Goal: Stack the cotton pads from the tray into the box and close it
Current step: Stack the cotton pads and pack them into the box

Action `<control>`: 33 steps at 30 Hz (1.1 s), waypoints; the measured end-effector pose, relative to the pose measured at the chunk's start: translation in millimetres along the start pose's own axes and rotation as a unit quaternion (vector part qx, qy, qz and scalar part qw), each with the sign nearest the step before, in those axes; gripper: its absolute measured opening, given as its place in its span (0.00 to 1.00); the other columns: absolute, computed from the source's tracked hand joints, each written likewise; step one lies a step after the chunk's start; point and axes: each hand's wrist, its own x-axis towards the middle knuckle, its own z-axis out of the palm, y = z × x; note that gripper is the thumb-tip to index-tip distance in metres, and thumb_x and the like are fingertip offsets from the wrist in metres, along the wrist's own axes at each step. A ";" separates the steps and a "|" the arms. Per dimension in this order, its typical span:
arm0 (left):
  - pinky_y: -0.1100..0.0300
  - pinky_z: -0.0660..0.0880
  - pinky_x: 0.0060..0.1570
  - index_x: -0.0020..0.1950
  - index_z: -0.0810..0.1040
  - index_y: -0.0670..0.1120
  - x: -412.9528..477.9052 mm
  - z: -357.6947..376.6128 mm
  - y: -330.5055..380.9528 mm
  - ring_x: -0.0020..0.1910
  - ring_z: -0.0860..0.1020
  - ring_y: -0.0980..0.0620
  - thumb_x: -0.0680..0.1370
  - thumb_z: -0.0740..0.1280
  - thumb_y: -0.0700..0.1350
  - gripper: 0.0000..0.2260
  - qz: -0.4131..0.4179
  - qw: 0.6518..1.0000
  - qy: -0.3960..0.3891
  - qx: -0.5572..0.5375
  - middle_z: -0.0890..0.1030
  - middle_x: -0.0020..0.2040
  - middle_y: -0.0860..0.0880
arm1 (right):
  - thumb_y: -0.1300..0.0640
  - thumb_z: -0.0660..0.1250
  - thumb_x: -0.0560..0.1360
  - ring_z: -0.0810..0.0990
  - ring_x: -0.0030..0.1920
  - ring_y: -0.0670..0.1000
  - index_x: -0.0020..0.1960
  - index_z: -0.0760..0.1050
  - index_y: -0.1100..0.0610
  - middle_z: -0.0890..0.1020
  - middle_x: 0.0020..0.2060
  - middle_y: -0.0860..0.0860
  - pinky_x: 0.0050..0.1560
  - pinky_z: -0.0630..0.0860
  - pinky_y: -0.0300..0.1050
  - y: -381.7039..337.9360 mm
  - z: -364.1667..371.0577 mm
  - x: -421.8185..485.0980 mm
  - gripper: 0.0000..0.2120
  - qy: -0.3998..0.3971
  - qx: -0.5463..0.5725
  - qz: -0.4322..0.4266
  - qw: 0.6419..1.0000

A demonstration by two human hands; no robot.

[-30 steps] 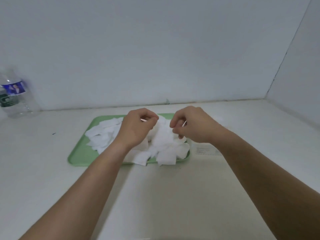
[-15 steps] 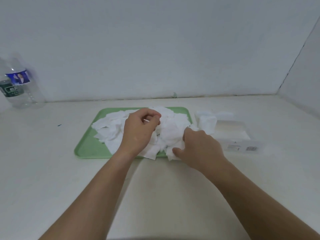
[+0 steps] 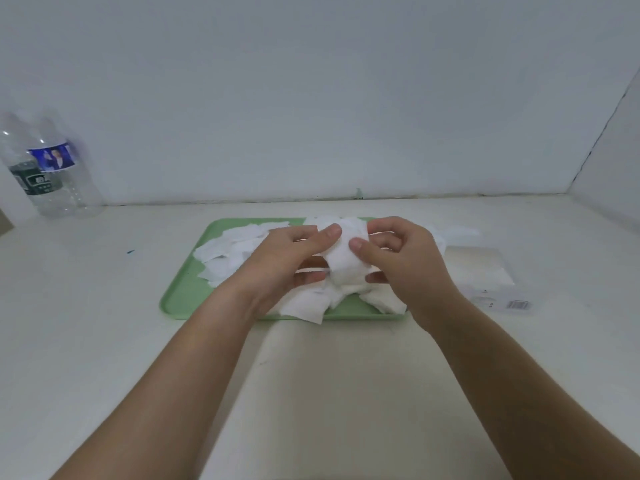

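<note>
A green tray (image 3: 180, 296) lies on the white table with several loose white cotton pads (image 3: 235, 251) heaped on it. Above the tray's middle, my left hand (image 3: 284, 265) and my right hand (image 3: 405, 265) together hold a small stack of cotton pads (image 3: 344, 261), thumbs pressed on its top. The clear box (image 3: 485, 271) lies open just right of the tray, partly hidden behind my right hand, with pads inside.
Two clear plastic water bottles (image 3: 52, 174) stand at the far left against the back wall. A side wall (image 3: 616, 174) rises at the right. Bare white table (image 3: 329, 393) stretches in front of the tray.
My right hand has come up from the tray's front edge and joined the left on the stack of pads. The left hand has turned, its thumb now on the stack.
</note>
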 end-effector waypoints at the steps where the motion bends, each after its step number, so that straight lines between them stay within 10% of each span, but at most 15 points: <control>1: 0.59 0.79 0.47 0.58 0.83 0.45 0.0 -0.6 1.0 0.48 0.84 0.52 0.69 0.74 0.57 0.23 -0.001 0.999 -0.016 -0.035 0.86 0.52 0.47 | 0.59 0.75 0.74 0.83 0.37 0.45 0.51 0.79 0.57 0.82 0.33 0.47 0.36 0.81 0.42 -0.4 4.2 3.1 0.09 0.001 0.016 -0.001 1.000; 7: 0.66 0.79 0.36 0.54 0.84 0.41 8.1 -13.9 1.2 0.40 0.84 0.53 0.79 0.70 0.40 0.06 0.041 0.988 0.060 -0.137 0.86 0.44 0.47 | 0.55 0.75 0.74 0.83 0.36 0.45 0.48 0.80 0.55 0.85 0.35 0.48 0.37 0.81 0.41 2.7 33.0 22.0 0.06 0.014 0.057 0.010 0.998; 12: 0.65 0.78 0.37 0.52 0.83 0.44 18.9 -42.4 -5.6 0.41 0.81 0.53 0.79 0.71 0.40 0.03 0.071 0.973 0.198 -0.095 0.83 0.44 0.48 | 0.52 0.69 0.77 0.81 0.36 0.44 0.44 0.81 0.50 0.84 0.36 0.45 0.42 0.79 0.44 20.7 41.2 38.1 0.05 0.058 -0.133 -0.069 0.987; 25: 0.63 0.80 0.37 0.52 0.82 0.43 1.9 -50.9 -16.4 0.40 0.82 0.54 0.80 0.69 0.39 0.03 0.145 0.964 0.211 -0.068 0.83 0.40 0.50 | 0.36 0.56 0.79 0.78 0.46 0.52 0.55 0.72 0.50 0.81 0.43 0.47 0.47 0.75 0.48 40.3 60.6 14.0 0.18 0.003 -0.616 -0.087 0.783; 33: 0.62 0.80 0.37 0.50 0.81 0.44 1.1 -45.4 -19.5 0.42 0.83 0.52 0.79 0.69 0.39 0.03 0.157 0.962 0.210 -0.071 0.83 0.40 0.51 | 0.55 0.74 0.71 0.79 0.39 0.40 0.52 0.74 0.46 0.81 0.35 0.42 0.41 0.75 0.36 41.8 54.6 18.9 0.14 0.006 -0.304 -0.054 0.951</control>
